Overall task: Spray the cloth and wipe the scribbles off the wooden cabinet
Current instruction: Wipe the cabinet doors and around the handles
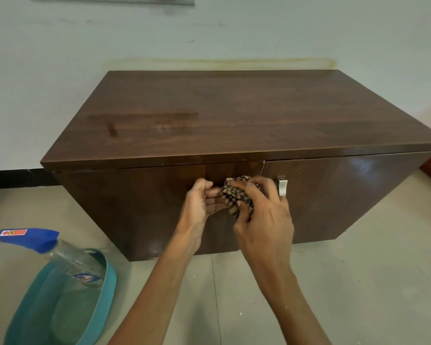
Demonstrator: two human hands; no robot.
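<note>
A dark wooden cabinet (234, 115) stands against the wall, with a smeared, wet-looking patch (147, 123) on the left of its top. In front of its doors I hold a bunched brown checked cloth (234, 197) between both hands. My left hand (199, 207) grips the cloth's left side with curled fingers. My right hand (264, 215) is curled round its right side and top. A clear spray bottle (67, 255) with a blue trigger head lies tilted at the lower left.
The spray bottle rests in a teal plastic basin (105, 302) on the tiled floor at the lower left. A silver handle (282, 185) sticks out of the right door beside my right hand. The white wall rises behind the cabinet.
</note>
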